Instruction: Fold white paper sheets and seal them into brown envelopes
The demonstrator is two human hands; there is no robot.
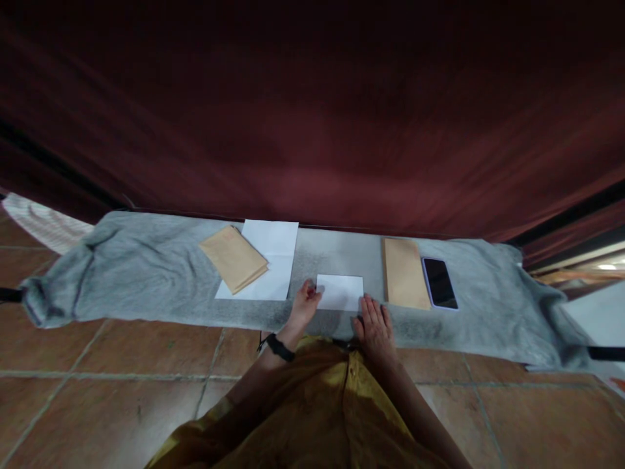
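Observation:
A small white sheet of paper [340, 292], apparently folded, lies flat on the grey cloth in front of me. My left hand [303, 306] is at its left edge, fingers curled and thumb tip touching the paper in a pinch. At the lower right corner rests my right hand [375, 327], palm down, with its fingers stretched out and touching the edge. To the left, brown envelopes [234, 258] lie askew over larger white sheets [279, 267]. On the right sits a neat stack of brown envelopes [406, 273].
A phone [440, 283] with a dark screen lies right of the envelope stack. The grey cloth [146, 280] covers a narrow bench or table, wrinkled at both ends. Behind it rises a dark red fabric wall [312, 130]. Tiled floor [146, 384] shows below the front edge.

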